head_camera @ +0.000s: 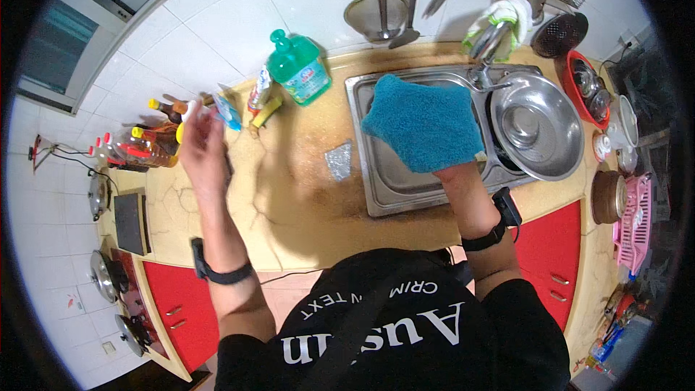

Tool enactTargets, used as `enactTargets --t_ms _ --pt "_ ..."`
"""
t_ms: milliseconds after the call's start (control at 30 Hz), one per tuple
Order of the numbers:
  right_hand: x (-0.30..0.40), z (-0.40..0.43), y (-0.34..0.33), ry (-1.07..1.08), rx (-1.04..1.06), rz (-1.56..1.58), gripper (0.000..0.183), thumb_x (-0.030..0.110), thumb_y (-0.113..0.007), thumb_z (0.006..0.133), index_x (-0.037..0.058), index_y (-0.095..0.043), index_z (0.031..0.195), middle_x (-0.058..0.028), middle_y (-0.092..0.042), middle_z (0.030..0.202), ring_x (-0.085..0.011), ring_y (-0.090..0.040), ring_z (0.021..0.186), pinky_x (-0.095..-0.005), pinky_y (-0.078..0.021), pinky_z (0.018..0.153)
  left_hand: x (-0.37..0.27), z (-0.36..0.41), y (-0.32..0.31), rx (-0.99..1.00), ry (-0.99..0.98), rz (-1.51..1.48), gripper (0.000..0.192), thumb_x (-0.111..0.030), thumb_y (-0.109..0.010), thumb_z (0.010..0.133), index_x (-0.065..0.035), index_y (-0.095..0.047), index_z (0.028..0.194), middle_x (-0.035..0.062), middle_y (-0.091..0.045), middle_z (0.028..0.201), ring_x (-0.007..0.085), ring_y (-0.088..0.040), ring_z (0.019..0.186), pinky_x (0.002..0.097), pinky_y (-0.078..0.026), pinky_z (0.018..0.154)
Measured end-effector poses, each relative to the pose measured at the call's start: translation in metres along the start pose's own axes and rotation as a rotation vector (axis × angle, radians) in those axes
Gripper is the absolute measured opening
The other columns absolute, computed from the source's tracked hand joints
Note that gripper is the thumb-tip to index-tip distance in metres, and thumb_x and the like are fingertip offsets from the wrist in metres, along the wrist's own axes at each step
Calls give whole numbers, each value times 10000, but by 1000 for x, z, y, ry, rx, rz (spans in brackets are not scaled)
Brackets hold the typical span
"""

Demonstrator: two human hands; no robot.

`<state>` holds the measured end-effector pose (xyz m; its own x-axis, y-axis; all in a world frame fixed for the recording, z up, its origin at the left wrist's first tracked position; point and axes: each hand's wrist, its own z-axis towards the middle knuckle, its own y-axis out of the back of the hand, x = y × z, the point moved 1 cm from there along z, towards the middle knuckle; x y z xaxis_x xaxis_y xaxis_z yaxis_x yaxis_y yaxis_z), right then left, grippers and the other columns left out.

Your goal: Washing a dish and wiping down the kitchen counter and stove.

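A blue terry cloth [423, 125] hangs over the left basin of the stainless steel sink [380, 195]. It covers my right hand, and only the wrist shows below it. Whether the cloth is a mitt worn on the hand or a towel spread over it, I cannot tell. My left hand [203, 149] is raised over the counter at the left, slightly blurred, fingers parted, with nothing visible in it. Just beyond it are a blue packet [228, 112] and several capped bottles [152, 146]. A silvery crumpled piece [339, 161] lies left of the sink.
A green dish soap bottle [301, 73], a tube [260, 89] and a yellow-green sponge [267, 112] stand or lie by the wall. The steel colander [543, 157] sits over the right basin. A towel [518, 13] drapes the faucet [488, 46]. Utensils hang above; a pink rack [635, 222] stands right.
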<state>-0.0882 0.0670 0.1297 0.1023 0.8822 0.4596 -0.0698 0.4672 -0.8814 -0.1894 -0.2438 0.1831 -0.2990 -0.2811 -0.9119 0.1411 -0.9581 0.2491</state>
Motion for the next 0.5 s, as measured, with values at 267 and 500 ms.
enactTargets --t_ms 267,500 --pt "-54 86 -16 87 234 -746 373 355 -436 887 85 -507 1133 -100 -543 1146 -248 -517 1044 -406 -414 910 -24 144 -54 218 -202 174 339 -154 -593 812 -56 -569 1136 99 -632 937 140 -576 853 286 -441 795" --pt "-121 154 37 480 218 -1508 295 306 -531 813 111 -549 1034 -90 -585 1016 -217 -562 901 -374 -448 808 82 166 -129 167 -111 413 302 -238 -570 832 -7 -631 1018 100 -660 824 137 -606 742 265 -471 696"
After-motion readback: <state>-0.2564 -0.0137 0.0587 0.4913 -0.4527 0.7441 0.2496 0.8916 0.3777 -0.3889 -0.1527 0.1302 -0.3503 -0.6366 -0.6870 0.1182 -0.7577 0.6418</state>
